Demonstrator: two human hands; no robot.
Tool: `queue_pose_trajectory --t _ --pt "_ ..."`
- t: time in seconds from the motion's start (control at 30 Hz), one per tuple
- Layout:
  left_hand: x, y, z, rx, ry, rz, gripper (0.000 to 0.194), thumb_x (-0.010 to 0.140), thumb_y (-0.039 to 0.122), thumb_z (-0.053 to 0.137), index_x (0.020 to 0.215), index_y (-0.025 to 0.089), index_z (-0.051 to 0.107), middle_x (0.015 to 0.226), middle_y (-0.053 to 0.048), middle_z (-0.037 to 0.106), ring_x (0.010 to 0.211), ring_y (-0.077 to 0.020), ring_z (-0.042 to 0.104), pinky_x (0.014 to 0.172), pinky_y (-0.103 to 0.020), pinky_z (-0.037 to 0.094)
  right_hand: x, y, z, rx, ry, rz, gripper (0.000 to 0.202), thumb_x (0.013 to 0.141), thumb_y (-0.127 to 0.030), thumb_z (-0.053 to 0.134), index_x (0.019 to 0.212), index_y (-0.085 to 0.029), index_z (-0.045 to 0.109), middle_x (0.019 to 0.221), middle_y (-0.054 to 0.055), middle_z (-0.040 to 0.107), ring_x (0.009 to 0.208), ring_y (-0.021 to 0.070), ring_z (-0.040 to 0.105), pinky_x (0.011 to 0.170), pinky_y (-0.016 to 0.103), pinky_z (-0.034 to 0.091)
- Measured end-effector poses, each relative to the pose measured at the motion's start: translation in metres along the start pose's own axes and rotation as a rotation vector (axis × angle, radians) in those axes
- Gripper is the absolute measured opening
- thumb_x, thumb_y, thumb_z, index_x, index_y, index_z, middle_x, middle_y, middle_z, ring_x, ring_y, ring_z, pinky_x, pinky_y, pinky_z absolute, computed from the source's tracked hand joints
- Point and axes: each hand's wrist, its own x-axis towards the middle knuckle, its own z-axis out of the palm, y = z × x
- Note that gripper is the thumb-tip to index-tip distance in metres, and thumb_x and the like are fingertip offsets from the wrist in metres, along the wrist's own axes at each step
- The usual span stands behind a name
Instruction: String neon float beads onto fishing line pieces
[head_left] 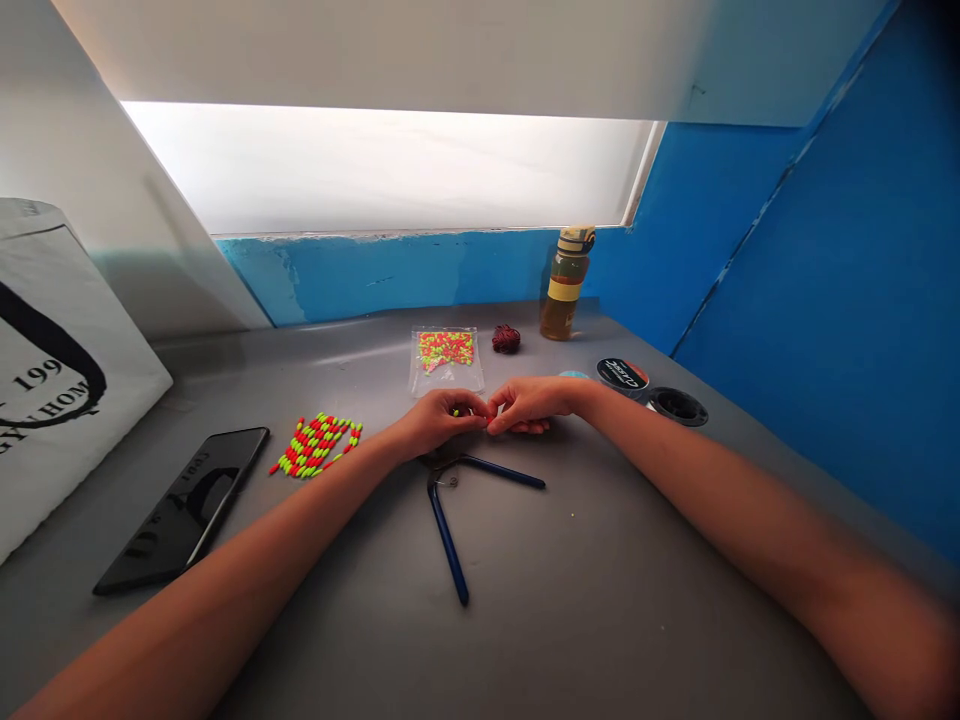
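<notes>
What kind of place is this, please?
Probably a small home craft corner. On a grey table against blue walls, both hands meet over tiny beads, beside a bag of beads, blue-handled pliers and a line spool.

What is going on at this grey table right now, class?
A person's left hand and right hand meet fingertip to fingertip over the table, pinching a tiny yellow-green and red bead between them. Blue-handled pliers lie open just below the hands. Rows of strung beads sit to the left beside a phone, with a bag of loose beads behind.
</notes>
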Motion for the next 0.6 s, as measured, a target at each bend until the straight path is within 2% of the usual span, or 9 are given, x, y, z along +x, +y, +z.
queue_pose_trajectory --t 0.2,0.33,0.6 --pt "-0.0016 0.0027 0.0019 -0.044 0.041 -0.039 0.03 0.078 0.046 0.072 0.087 0.018 0.068 0.086 -0.003 0.07 0.077 -0.0162 0.059 0.069 -0.027 0.043 0.0 -0.0004 0.0 0.01 0.011 -0.012 0.032 0.078 -0.048 0.073 0.09 -0.019 0.064 0.058 -0.006 0.053 0.046 0.0078 0.049 0.041 0.02 0.034" --pt "-0.0031 0.007 0.0042 -0.136 0.077 -0.05 0.031 0.074 0.043 0.076 0.085 0.018 0.063 0.086 -0.003 0.07 0.079 -0.0163 0.062 0.071 -0.028 0.046 0.0007 0.002 0.0003 0.038 0.026 0.0 0.036 0.077 -0.053 0.073 0.083 -0.019 0.062 0.056 -0.006 0.051 0.044 0.0072 0.046 0.04 0.02 0.032" --pt "-0.0012 0.0066 0.0054 -0.225 0.019 -0.041 0.033 0.072 0.04 0.078 0.087 0.018 0.059 0.086 -0.004 0.07 0.082 -0.0172 0.064 0.076 -0.031 0.048 0.0016 0.0028 0.0007 -0.007 0.035 0.005 0.034 0.077 -0.051 0.073 0.083 -0.018 0.063 0.06 -0.005 0.055 0.047 0.0072 0.049 0.04 0.02 0.033"
